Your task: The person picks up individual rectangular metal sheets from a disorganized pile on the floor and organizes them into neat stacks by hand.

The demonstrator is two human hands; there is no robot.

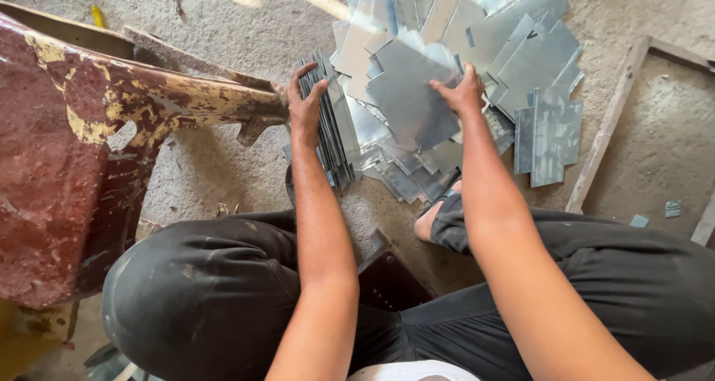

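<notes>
A notched grey metal sheet (pixel 408 90) is lifted off the loose pile of cut sheets (pixel 514 46) and hangs tilted, its flat face toward the camera; it lies to the left of the right hand's (pixel 463 92) fingers, which are clamped on its right edge, thumb on the near face. Its long axis runs roughly from upper left to lower right. The left hand (pixel 305 102) is the farther of the two from this sheet: its fingers are curled over the top of a stack of sheets standing on edge (pixel 328 128), gripping them together, with that stack's long axis running away from the person. The held sheet sits just to the right of that stack. Beyond the left hand's fingers stands a worn red machine frame (pixel 89 128); a wooden frame (pixel 611 120) lies on the dusty floor (pixel 223 23) well to the right.
</notes>
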